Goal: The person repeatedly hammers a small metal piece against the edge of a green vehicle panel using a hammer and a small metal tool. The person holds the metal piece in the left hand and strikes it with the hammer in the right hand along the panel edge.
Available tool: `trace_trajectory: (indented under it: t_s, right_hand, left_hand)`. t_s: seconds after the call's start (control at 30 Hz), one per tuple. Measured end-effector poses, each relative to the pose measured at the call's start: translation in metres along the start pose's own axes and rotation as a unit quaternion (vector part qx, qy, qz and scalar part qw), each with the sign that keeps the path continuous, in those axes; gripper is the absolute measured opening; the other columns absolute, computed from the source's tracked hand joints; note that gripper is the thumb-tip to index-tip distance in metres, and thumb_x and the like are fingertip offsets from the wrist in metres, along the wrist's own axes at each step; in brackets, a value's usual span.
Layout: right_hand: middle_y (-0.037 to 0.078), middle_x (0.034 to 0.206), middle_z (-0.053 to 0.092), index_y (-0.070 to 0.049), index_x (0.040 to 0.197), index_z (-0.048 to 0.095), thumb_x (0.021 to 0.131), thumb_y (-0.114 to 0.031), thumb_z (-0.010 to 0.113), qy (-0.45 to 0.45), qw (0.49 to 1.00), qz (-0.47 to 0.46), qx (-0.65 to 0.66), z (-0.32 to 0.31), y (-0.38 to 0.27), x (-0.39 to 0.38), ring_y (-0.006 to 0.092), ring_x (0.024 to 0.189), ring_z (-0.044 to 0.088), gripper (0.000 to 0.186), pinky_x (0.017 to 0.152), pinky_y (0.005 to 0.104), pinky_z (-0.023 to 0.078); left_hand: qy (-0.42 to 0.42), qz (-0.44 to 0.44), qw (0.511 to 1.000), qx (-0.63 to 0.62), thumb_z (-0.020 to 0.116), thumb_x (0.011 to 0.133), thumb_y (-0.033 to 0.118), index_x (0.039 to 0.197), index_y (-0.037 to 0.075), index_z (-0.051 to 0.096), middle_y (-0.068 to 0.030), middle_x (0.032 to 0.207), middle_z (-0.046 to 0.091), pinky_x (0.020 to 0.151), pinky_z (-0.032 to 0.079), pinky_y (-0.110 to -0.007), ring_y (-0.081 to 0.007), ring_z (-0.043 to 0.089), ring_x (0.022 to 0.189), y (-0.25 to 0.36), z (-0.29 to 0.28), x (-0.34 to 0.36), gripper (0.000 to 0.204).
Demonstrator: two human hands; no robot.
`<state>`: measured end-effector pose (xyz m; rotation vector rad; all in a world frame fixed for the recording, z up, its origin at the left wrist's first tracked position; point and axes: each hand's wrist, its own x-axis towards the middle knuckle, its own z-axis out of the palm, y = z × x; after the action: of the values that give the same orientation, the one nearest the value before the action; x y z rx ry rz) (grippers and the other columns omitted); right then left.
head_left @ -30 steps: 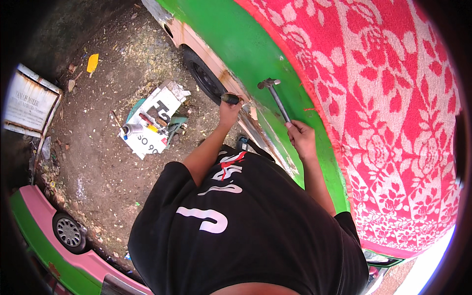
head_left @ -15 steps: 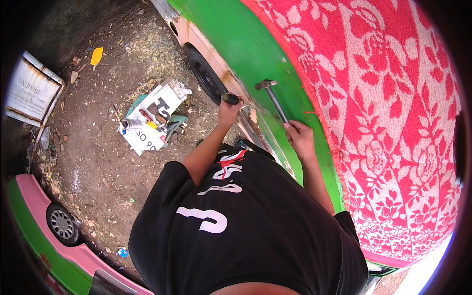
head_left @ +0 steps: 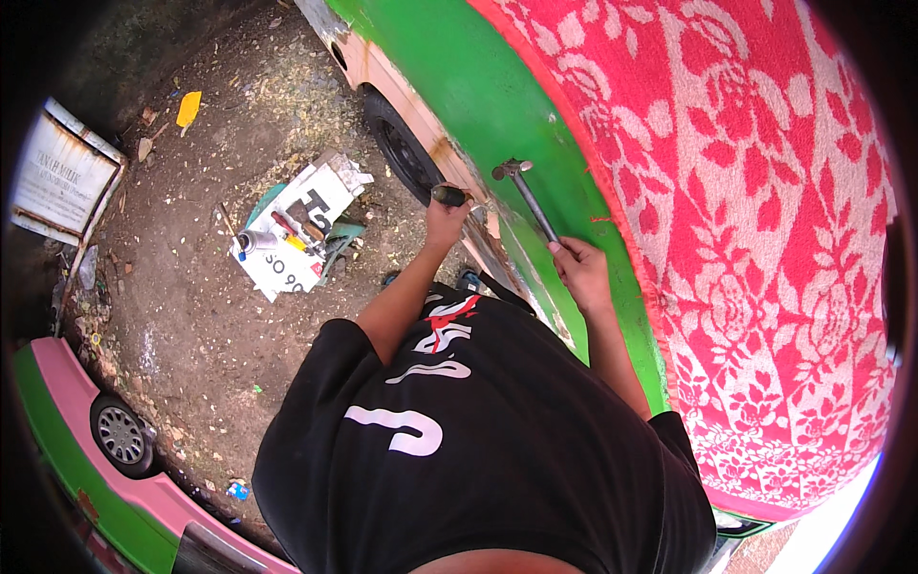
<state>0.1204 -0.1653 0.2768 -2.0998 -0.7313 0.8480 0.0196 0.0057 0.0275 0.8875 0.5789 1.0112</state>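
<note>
My right hand (head_left: 583, 272) is wrapped round the shaft of a hammer (head_left: 535, 206). The hammer's metal head is up beside the green side panel (head_left: 478, 86) of a vehicle. Left of it, my left hand (head_left: 446, 225) grips a tool with a thick dark handle (head_left: 448, 195); its working end is hard to make out against the panel's pale, scraped lower strip (head_left: 490, 225). A black wheel (head_left: 400, 143) sits just beyond that hand. Over the vehicle's top lies a red and white floral cloth (head_left: 746, 239).
On the dirt floor to the left, a white printed sheet (head_left: 277, 273) bears a can (head_left: 256, 240) and several hand tools. A rusty-framed sign (head_left: 62, 177) stands at the far left. Another pink and green car (head_left: 143, 493) is at the lower left. A yellow scrap (head_left: 188, 109) lies further off.
The hammer head has shifted slightly down and left. My left hand and its tool have moved very slightly, and my torso has shifted a little.
</note>
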Motion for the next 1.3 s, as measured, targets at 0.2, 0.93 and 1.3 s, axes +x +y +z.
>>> trace_trajectory:
  t_s: [0.2,0.93,1.3]
  right_hand:
    - [-0.003,0.059,0.049,0.004,0.096,0.069,0.092,-0.023,0.067,0.016,1.0,0.007,-0.022,0.004,0.005,-0.007,0.0041,0.053,0.041,0.027,0.049,0.0255,0.032]
    - [-0.003,0.058,0.047,0.002,0.088,0.067,0.092,-0.022,0.067,0.06,0.998,0.035,-0.013,0.021,0.003,-0.026,0.0048,0.053,0.039,0.025,0.049,0.0259,0.031]
    - [-0.003,0.057,0.045,0.001,0.08,0.063,0.093,-0.022,0.065,0.052,0.998,0.037,-0.006,0.02,0.001,-0.026,0.0048,0.053,0.038,0.027,0.049,0.0262,0.03]
  left_hand:
    - [0.004,-0.014,0.999,-0.036,0.066,0.083,-0.009,0.111,0.004,0.046,-0.01,0.104,0.062,0.085,0.05,-0.029,-0.0158,0.061,0.099,0.001,0.0,0.001,0.036]
    - [-0.018,0.004,1.0,-0.017,0.067,0.084,-0.007,0.107,0.005,0.047,-0.007,0.101,0.063,0.081,0.048,-0.027,-0.0113,0.058,0.091,-0.006,-0.01,0.007,0.033]
    - [0.0,0.001,1.0,-0.008,0.067,0.085,-0.005,0.103,0.004,0.05,-0.0077,0.101,0.065,0.079,0.048,-0.027,-0.0108,0.058,0.089,-0.004,-0.006,0.008,0.027]
